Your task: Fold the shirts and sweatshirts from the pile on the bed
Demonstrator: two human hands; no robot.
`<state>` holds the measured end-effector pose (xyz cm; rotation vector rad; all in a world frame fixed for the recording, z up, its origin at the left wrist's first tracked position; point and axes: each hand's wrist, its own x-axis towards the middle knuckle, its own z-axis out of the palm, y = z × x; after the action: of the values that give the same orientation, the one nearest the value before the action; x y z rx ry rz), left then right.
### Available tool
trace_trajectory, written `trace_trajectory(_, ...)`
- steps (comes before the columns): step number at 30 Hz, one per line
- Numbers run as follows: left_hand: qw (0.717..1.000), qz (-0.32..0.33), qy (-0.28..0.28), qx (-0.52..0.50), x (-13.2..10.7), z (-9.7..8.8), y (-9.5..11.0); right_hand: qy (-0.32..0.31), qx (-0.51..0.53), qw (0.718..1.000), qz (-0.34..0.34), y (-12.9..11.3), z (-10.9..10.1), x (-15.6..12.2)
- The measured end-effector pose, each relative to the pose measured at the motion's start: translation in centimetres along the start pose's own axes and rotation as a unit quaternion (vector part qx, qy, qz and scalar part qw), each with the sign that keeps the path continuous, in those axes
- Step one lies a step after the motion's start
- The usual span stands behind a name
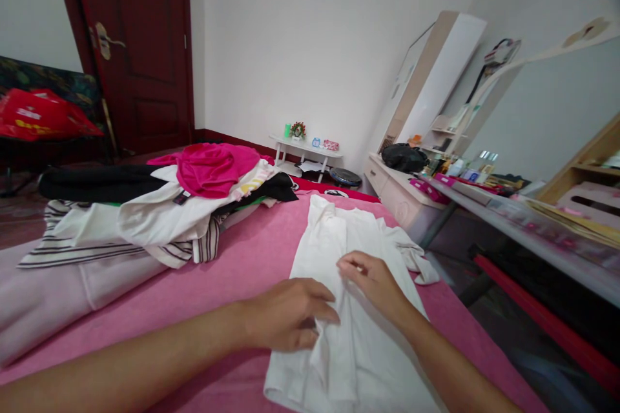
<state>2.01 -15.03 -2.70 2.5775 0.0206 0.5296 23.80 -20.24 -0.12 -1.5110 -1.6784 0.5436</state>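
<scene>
A white shirt point(382, 348) lies lengthwise on the pink bed cover, its collar end away from me and a crumpled sleeve point(419, 258) out to the right. My left hand point(290, 313) rests on the shirt's left side, fingers curled over a raised fold that sits between them and the thumb. Farther up, near the middle of the shirt, my right hand point(372, 277) is closed, with thumb and fingers pinched at the edge of a lengthwise fold. The fabric right under both hands is partly hidden.
On the left of the pink bed cover point(252, 239) lies a heap of clothes: a bright pink garment point(216, 168), a striped one point(97, 257) and a pale lilac one point(72, 290). A cluttered dressing table point(465, 197) stands close on the right. Behind is a low white table point(310, 148).
</scene>
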Motion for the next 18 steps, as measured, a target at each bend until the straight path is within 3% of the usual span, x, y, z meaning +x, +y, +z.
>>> trace_trajectory(3, 1.000, 0.006, 0.025, -0.014, 0.2, 0.8, 0.7, 0.130, 0.085, 0.983, 0.101, 3.9, -0.1, 4.6)
trace_trajectory(6, 0.994, 0.007, 0.089, -0.067, 0.2, 1.6, 0.9, 0.181, 0.155, 0.956, 0.170, 6.9, 0.3, 8.1)
trace_trajectory(13, 0.965, 0.039, 0.204, -0.161, 0.4, 1.7, 0.7, 0.256, 0.154, 0.948, 0.114, 10.5, 2.2, 11.3)
trace_trajectory(18, 0.961, 0.108, 0.198, -0.162, 0.6, 1.5, 0.5, 0.313, 0.121, 0.941, 0.049, 11.1, 1.8, 11.0)
